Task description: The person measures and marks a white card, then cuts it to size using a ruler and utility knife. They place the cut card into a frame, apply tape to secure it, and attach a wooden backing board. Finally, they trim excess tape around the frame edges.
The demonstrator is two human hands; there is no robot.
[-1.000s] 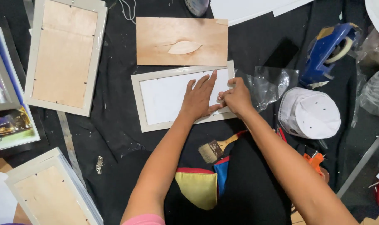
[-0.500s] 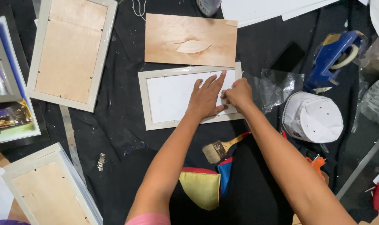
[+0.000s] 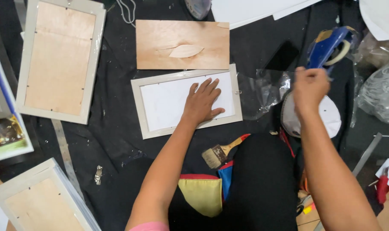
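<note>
At centre of the black cloth (image 3: 117,141): one pale picture frame (image 3: 186,101), face down, a white sheet filling its opening. Left hand (image 3: 201,102) lies flat on that sheet, fingers spread, gripping nothing; judged to pin sheet and frame so they do not shift. Right hand (image 3: 309,87) is raised off the frame toward the right edge, fingers curled; whether it pinches anything cannot be told. It hovers just below a blue tape dispenser (image 3: 329,45) and above a white cap (image 3: 327,117).

Just above the frame: loose wooden backing board (image 3: 182,44), apparently set within reach. Beside the frame's right end: crumpled clear film (image 3: 263,92). Below it: paintbrush (image 3: 223,150), bristles toward the person. Left edge: second frame (image 3: 59,60), backing fitted. Lower left corner: third frame (image 3: 40,201), likewise backed.
</note>
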